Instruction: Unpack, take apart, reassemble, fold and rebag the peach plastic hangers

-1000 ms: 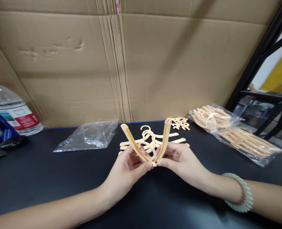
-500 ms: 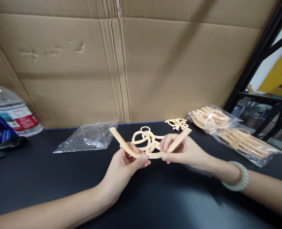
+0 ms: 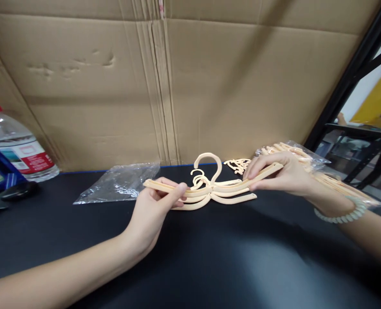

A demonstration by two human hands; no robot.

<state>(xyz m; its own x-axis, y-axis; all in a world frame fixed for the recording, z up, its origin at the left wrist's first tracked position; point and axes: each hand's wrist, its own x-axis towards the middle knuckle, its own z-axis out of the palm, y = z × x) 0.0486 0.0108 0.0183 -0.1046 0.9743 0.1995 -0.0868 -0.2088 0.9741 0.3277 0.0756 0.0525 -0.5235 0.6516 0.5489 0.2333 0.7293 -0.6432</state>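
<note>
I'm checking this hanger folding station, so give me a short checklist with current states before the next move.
1. Left hand grips the hanger by its left arm: ok.
2. Right hand grips its right arm: ok.
3. Hanger opened out flat, hook up: ok.
4. Centre joint fully locked: cannot tell.
5. Stack of hangers lies right beneath: ok.
6. Bagged hangers behind the right hand, apart from the stack: ok.

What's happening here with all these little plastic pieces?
A person holds a cream plastic hanger spread out flat, the left hand gripping one arm and the right hand the other. It sits just above a few like it on the black table. A clear bag of hangers lies to the right.
</note>
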